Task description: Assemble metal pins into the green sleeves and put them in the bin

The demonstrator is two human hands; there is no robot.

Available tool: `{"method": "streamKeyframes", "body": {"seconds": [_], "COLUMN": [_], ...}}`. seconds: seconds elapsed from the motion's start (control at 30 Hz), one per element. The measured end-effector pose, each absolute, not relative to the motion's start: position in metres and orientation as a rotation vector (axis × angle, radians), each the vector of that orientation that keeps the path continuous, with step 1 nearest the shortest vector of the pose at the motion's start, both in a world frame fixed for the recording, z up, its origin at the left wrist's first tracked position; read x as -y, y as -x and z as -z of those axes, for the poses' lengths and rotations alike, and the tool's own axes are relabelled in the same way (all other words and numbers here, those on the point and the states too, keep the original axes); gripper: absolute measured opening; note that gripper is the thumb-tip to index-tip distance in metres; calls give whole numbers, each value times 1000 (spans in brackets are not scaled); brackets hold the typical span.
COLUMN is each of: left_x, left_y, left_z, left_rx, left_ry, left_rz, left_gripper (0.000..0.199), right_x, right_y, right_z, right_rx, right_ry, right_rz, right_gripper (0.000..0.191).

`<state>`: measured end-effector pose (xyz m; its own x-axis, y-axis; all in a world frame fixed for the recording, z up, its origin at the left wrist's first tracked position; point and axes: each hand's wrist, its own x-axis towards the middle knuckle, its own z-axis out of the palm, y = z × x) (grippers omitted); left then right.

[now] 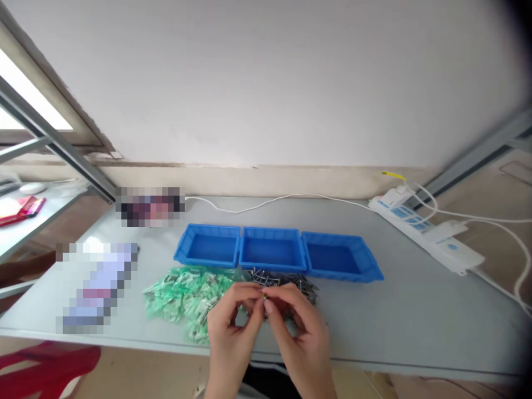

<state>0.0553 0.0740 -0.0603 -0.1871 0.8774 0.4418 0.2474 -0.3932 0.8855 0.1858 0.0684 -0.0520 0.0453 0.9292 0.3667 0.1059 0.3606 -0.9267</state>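
Head view: left hand (233,321) and right hand (297,321) pinch a small part (265,297) at their fingertips, in front of the dark metal pins (272,276) on the counter (415,316). Advisable: light, even pressure against slipping. Part's shape unclear; the grip hides most of it and some pins.

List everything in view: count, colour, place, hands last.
Table: one, grey, centre
Side table: one, pale, left
Wall: one, white, behind table
Window: one, white, upper left
Frame bars: several, grey, both sides
Trays: three, blue, mid-table row
Packets: many, green, before left tray
Metal pins: many, dark, before middle tray
Power strip: one, white, right
Cords: several, white, rear, right
Tag: one, yellow, behind power strip
Blurred items: two, mixed colours, left
Red things: some, red, far left
Small part: one, unclear, between fingers
Left hand: one, bare, front
Right hand: one, bare, front
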Motion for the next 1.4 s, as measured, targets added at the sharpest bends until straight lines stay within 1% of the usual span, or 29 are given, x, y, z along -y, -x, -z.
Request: {"method": "streamKeyframes", "body": {"seconds": [0.23, 0.5, 0.57, 0.63, 0.73, 0.8, 0.87, 1.0, 1.07, 1.23, 1.4], "left_x": [-81, -84, -82, -81, -79, -78, -76, -73, -71, -67, -64], "left_y": [-40, -44, -49, -55, -64, -70, -75, -77, -69, -22, 38], "left_z": [64, 67, 67, 65, 60, 56, 53, 53, 54, 47, 47], "left_rx": [-1306, -1277, -1273, -1262, -1260, -1280, -1321, -1437, -1480, -1755, -2260], "left_ry": [-1535, -1565, -1515, -1439, -1348, -1312, -1275, -1236, -1296, -1535, -1656], "left_rz": [-1647, -1594, -1601, -1639, -1690, -1699, -1700, -1688, -1657, -1604, -1453], "left_gripper": [14, 19, 19, 13, 6, 5, 6, 11, 12, 12, 21], "right_x": [-92, -92, -96, -102, -105, -99, -89, -72, -68, -62, -61], "right_y": [-180, -190, -204, -222, -247, -256, -259, -261, -261, -254, -247], "right_z": [39, 50, 47, 41, 32, 31, 35, 50, 54, 46, 41], "right_rx": [1551, 1495, 1415, 1323, 1222, 1164, 1157, 1348, 1386, 1247, 1094], "right_ry": [1014, 1077, 1175, 1349, 1578, 1649, 1668, 1596, 1567, 1570, 1558], "right_rz": [-824, -649, -519, -323, -63, 12, -32, -368, -468, -562, -604], "right_gripper": [11, 10, 7, 7, 22, 24, 22, 20, 20, 23, 27]}}
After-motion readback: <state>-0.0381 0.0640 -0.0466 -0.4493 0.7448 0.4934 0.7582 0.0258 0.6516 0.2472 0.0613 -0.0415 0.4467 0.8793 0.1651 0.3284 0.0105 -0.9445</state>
